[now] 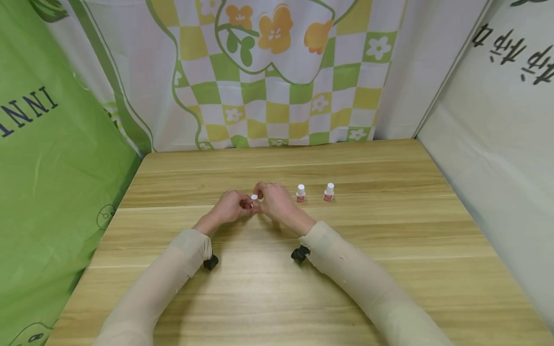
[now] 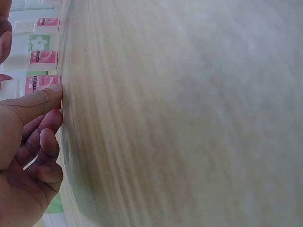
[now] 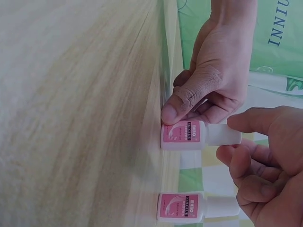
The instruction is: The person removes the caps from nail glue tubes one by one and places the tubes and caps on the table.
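A small nail glue bottle (image 3: 182, 135) with a pink label and a white cap (image 3: 223, 135) stands upright on the table. My left hand (image 1: 231, 206) pinches its body low down, the thumb (image 3: 177, 106) lying against the label edge. At the cap, my right hand (image 1: 277, 202) has its thumb on one side and a curled finger on the other, pinching it. Two similar bottles, one nearer (image 1: 300, 193) and one farther right (image 1: 329, 192), stand upright to the right of the hands.
The wooden table (image 1: 268, 288) reaches back to a curtain (image 1: 277, 115) with checks and flowers. Green cloth (image 1: 52, 192) hangs along the left side and pale cloth (image 1: 497, 144) along the right. Each sleeve cuff carries a small black camera (image 1: 299, 254).
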`<state>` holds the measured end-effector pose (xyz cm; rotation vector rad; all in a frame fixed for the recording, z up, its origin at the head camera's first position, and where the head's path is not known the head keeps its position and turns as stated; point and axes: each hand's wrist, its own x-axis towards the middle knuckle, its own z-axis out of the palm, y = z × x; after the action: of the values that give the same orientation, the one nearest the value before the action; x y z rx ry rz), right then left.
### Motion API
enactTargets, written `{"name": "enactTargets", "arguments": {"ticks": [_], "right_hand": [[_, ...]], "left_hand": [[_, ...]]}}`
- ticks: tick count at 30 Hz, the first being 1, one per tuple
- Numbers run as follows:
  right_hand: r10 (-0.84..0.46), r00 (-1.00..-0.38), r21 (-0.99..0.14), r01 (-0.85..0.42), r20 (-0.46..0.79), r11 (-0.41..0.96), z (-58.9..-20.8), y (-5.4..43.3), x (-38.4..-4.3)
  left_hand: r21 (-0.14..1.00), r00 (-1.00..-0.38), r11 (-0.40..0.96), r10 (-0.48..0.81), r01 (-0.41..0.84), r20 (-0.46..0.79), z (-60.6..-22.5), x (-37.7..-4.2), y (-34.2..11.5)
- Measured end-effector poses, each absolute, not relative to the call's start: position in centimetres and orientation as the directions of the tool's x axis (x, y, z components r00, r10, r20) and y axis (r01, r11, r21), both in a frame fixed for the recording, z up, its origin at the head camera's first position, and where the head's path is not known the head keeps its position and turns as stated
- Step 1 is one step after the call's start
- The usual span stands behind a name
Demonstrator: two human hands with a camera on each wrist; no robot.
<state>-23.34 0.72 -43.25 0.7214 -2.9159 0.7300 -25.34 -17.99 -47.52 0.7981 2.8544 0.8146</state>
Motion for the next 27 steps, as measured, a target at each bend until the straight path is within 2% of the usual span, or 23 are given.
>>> {"name": "enactTargets", "arguments": {"ticks": [27], "right_hand": [[-0.43, -0.888, -0.42, -0.458, 0.164, 0.784, -43.16, 0.59, -23.25]], "left_hand": [[0.51, -0.867, 0.73, 0.494, 0.456, 0.069, -47.52, -25.18, -17.96]]}}
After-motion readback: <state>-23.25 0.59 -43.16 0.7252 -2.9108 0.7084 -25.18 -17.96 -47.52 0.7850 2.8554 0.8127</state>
